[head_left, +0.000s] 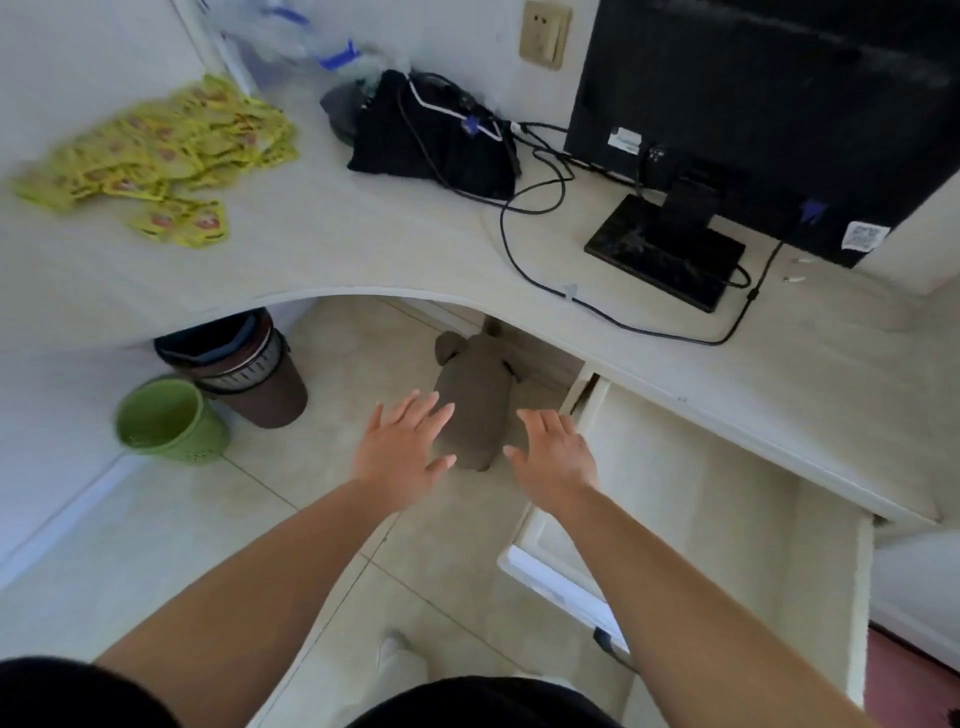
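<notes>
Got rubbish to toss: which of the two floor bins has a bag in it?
The brown bin, partly under the desk: a dark bag lines its top. The green bin beside it shows none.

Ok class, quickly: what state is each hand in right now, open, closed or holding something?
Left hand: open, fingers spread, holding nothing.
Right hand: open, fingers spread, holding nothing.
Both reach towards the grey plush toy.

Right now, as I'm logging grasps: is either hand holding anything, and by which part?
Nothing is held. The left hand and right hand are open, fingers spread, reaching toward the grey plush toy on the floor.
</notes>
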